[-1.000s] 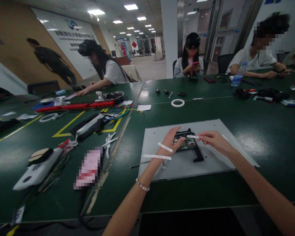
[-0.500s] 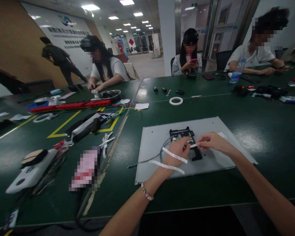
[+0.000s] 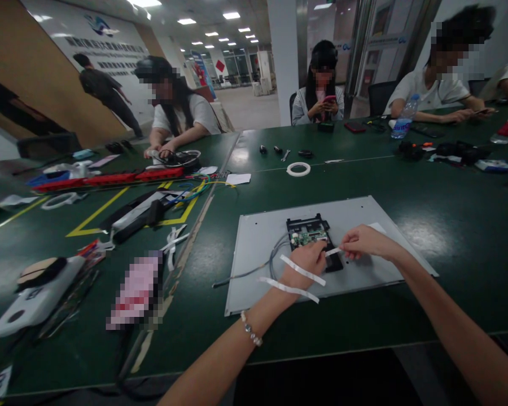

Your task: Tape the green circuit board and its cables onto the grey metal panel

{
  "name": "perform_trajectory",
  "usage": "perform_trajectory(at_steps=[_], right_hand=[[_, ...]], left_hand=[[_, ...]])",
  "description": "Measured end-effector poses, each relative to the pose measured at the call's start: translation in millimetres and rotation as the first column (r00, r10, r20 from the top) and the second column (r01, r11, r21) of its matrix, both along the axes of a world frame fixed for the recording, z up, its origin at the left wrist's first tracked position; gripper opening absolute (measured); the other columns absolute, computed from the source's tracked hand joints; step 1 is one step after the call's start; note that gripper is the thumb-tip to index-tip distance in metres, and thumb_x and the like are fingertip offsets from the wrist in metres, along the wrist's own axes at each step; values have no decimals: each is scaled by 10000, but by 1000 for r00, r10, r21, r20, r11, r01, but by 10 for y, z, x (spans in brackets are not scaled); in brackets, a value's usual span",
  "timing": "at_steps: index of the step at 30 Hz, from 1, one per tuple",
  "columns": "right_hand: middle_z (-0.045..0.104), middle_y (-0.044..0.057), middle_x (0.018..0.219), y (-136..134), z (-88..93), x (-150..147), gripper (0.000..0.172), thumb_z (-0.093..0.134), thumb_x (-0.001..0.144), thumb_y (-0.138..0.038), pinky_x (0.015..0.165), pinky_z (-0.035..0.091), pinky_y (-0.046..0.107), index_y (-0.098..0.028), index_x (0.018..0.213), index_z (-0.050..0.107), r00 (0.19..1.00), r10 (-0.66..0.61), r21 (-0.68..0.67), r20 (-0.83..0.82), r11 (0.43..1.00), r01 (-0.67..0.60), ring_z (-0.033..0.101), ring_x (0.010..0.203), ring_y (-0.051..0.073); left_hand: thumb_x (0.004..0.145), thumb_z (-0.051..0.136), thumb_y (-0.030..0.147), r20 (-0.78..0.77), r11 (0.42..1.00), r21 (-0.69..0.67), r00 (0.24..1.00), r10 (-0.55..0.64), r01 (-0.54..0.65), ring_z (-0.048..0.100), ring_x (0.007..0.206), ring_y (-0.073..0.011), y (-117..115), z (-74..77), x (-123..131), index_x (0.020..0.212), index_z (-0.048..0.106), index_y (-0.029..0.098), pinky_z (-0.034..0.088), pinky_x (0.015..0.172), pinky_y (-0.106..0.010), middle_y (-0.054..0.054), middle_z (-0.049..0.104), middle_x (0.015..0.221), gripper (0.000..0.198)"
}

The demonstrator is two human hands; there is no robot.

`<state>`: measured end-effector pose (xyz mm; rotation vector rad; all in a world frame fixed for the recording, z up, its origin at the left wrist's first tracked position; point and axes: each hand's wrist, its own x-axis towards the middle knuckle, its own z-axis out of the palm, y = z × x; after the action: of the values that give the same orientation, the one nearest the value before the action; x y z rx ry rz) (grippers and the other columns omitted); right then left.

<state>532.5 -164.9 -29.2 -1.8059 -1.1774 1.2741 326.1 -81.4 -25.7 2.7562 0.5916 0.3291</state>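
Tape strip (image 3: 333, 251) is stretched between the left hand (image 3: 307, 260) and right hand (image 3: 364, 242), each grip pinching one end, just above the circuit board (image 3: 307, 237) on the grey panel (image 3: 254, 265). Risk: slack could fold the strip onto itself or land it crooked, and the spare strips (image 3: 302, 269) on the left wrist might snag the cable (image 3: 274, 256).

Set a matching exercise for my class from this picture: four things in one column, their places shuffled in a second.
1 tape strip
2 tape roll
3 water bottle
4 circuit board

A on the grey panel
B pinched between left hand and right hand
C lying flat on the green table
D upright by a person's arm

Pairs: 1-B, 2-C, 3-D, 4-A
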Motion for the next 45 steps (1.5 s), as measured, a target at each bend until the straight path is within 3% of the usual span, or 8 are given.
perform_trajectory(at_steps=[13, 21, 30, 36, 45], right_hand=[[672, 65, 638, 2, 68, -50, 198, 632, 729, -342, 462, 410, 207, -152, 674, 621, 992, 20, -24, 121, 1000, -17, 602, 546, 121], [650, 39, 614, -56, 162, 47, 212, 646, 719, -370, 456, 360, 204, -159, 714, 630, 998, 33, 11, 54, 999, -34, 549, 521, 100], [649, 35, 586, -12, -8, 13, 158, 607, 726, -312, 518, 435, 226, -161, 681, 612, 978, 105, 21, 180, 994, -111, 590, 520, 118], [649, 38, 577, -14, -2, -46, 178, 600, 730, -328, 504, 439, 235, -163, 667, 614, 967, 110, 15, 230, 993, -117, 594, 498, 128], [634, 13, 542, -13, 34, -5, 270, 621, 716, -444, 493, 387, 243, -180, 670, 588, 866, 92, -35, 491, 996, -86, 574, 475, 128]], left_hand=[[902, 400, 245, -104, 993, 120, 994, 21, -9, 626, 653, -183, -83, 71, 4, 998, 535, 156, 383, 514, -264, -70, 672, 809, 188], [909, 386, 265, 7, 994, 108, 1000, 27, -28, 616, 622, -167, -63, 57, -39, 1013, 552, 179, 397, 516, -267, -53, 662, 783, 213], [888, 420, 253, -37, 995, 98, 999, -10, 13, 625, 652, -175, -58, 12, -9, 995, 541, 176, 387, 531, -266, -50, 666, 788, 179], [878, 462, 284, -79, 996, 87, 997, 21, -14, 640, 666, -189, -49, -26, 32, 991, 546, 180, 421, 555, -275, -55, 669, 785, 175], [881, 467, 316, -172, 982, 188, 984, 44, -11, 655, 657, -220, -68, 53, 43, 1024, 552, 172, 433, 545, -279, -58, 667, 731, 220]])
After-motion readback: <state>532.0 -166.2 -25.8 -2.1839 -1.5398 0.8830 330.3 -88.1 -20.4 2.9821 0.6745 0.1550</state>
